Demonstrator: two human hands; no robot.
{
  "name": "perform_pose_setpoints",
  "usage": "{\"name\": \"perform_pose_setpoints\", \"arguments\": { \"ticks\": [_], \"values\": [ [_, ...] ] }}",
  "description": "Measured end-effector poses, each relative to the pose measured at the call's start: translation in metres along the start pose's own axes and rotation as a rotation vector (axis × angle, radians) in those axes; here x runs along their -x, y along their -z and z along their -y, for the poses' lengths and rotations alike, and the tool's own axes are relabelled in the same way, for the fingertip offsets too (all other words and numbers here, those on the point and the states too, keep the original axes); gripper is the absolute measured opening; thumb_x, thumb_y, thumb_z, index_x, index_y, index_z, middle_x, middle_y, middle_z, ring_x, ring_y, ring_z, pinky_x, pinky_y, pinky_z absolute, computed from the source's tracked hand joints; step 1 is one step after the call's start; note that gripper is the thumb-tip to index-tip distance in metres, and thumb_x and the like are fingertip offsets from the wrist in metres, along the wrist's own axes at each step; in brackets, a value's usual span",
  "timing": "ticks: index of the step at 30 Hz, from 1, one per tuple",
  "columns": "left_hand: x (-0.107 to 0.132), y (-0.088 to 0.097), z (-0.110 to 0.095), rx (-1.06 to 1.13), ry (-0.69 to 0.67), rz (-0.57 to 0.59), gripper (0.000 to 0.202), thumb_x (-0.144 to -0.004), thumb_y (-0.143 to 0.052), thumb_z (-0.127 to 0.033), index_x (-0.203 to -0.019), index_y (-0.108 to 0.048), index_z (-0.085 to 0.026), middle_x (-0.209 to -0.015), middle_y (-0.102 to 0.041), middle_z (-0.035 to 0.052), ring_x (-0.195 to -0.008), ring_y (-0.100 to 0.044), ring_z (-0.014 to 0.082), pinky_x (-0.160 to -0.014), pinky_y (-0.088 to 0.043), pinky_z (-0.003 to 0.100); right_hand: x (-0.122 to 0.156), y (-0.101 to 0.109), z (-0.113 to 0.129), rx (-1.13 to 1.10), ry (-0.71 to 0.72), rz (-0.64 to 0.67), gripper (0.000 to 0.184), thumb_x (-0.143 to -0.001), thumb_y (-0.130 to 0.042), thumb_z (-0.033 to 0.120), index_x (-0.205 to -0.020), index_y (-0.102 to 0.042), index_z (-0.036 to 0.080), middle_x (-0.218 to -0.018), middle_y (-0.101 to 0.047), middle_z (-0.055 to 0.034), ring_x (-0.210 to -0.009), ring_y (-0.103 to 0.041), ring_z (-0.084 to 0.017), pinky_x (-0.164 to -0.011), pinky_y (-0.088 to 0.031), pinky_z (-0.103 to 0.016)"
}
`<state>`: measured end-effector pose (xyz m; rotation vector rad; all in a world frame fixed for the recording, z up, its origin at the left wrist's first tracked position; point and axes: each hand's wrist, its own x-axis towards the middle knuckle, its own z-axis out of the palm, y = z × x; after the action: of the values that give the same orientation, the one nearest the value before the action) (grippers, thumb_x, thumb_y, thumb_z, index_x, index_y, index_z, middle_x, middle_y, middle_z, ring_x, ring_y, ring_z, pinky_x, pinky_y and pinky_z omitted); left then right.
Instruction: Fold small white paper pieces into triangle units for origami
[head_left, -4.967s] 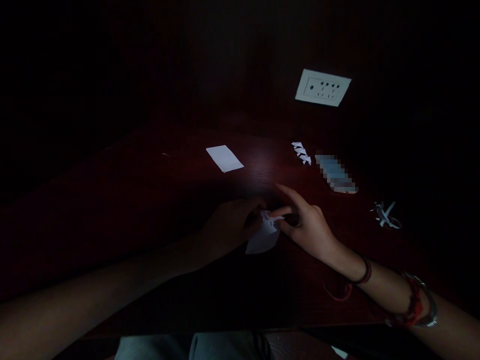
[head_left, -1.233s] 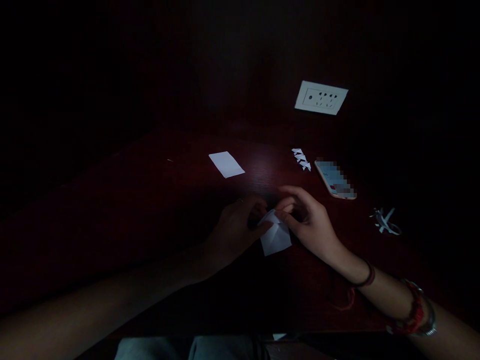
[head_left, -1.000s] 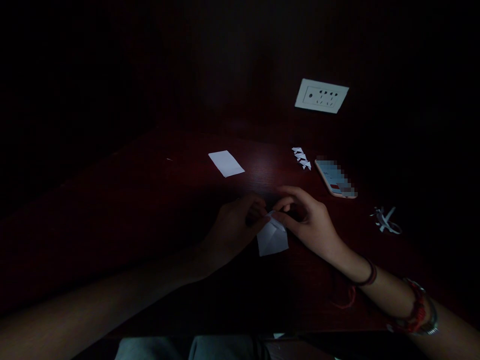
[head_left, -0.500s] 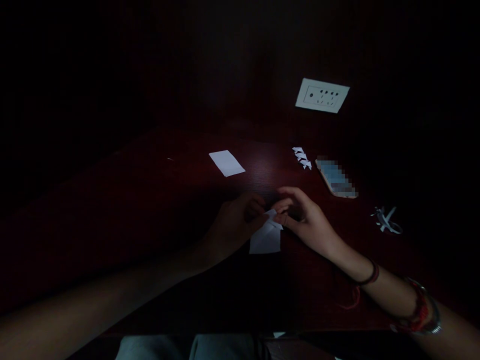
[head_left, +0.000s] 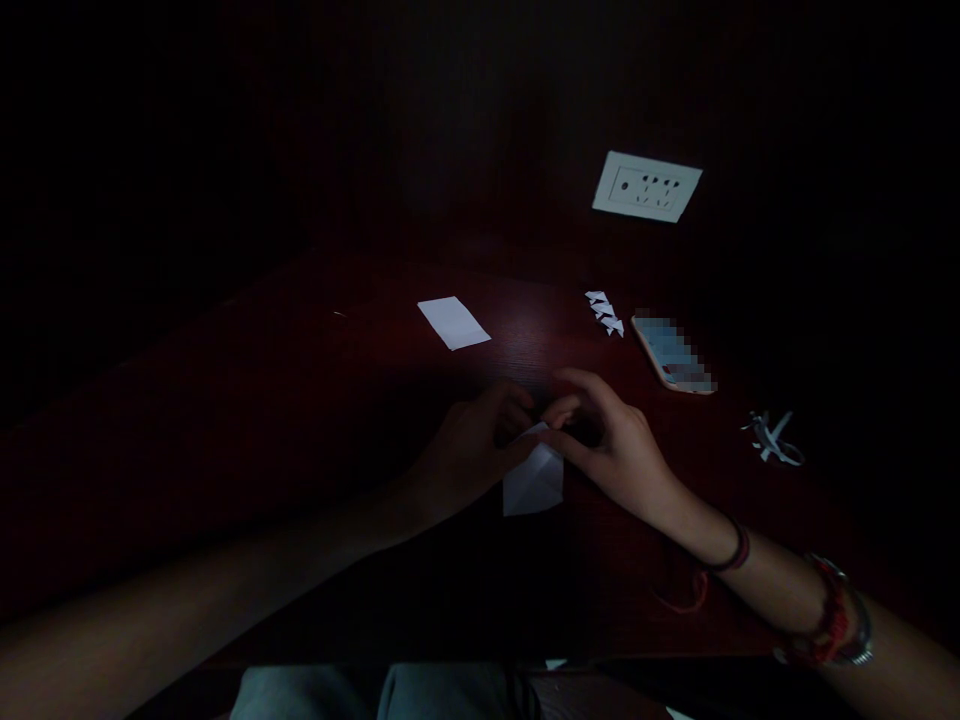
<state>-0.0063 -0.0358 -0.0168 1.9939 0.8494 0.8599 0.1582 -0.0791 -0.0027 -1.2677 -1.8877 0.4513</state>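
Left hand (head_left: 472,440) and right hand (head_left: 615,445) both pinch the white paper (head_left: 534,485) at its top (too dim to say exactly where); uneven pulling might tear it.

The small folded sheet of paper (head_left: 534,480) between the left hand (head_left: 476,450) and the right hand (head_left: 611,445) is plain white, shaded grey low down. Under both hands, the wooden table (head_left: 300,400) is deep dark red with fine grain. Beyond the left hand lies a plain white rectangular paper slip (head_left: 453,322). Beyond the right hand are small white folded paper triangles (head_left: 604,311) and a flat phone (head_left: 673,353) with a pale gold rim. Farther off, the white plastic socket plate (head_left: 646,186) shows dark holes. Behind the right hand sit a thin black cord wristband (head_left: 739,547) and a red beaded bracelet (head_left: 829,615).
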Motion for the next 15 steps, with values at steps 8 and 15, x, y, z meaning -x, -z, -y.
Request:
{"name": "perform_pose_setpoints", "arguments": {
  "ticks": [8, 15],
  "values": [
    [-0.0020, -0.0014, -0.0052, 0.055, -0.002, 0.067, 0.025, -0.077, -0.052, -0.025, -0.100, -0.042, -0.021, -0.084, -0.059, -0.0002, -0.073, -0.059, 0.0120, -0.061, -0.046, 0.023, 0.0006, -0.0031, 0.0050, 0.069, 0.001, -0.014, 0.028, -0.076, -0.045, 0.010, -0.101, -0.039, 0.021, -0.077, -0.057, 0.0007, -0.066, -0.055, -0.009, -0.058, -0.042, -0.020],
    [-0.0040, 0.0018, 0.0040, 0.032, 0.006, 0.011, 0.031, -0.076, -0.054, -0.030, -0.103, -0.041, -0.020, -0.087, -0.059, 0.0011, -0.073, -0.059, 0.0125, -0.059, -0.046, 0.022, -0.0005, -0.0031, 0.0016, -0.062, -0.040, 0.014, 0.055, -0.073, -0.053, 0.015, -0.122, -0.027, 0.022, -0.078, -0.055, 0.0017, -0.072, -0.055, -0.011, -0.069, -0.045, -0.024]
  ]
}}
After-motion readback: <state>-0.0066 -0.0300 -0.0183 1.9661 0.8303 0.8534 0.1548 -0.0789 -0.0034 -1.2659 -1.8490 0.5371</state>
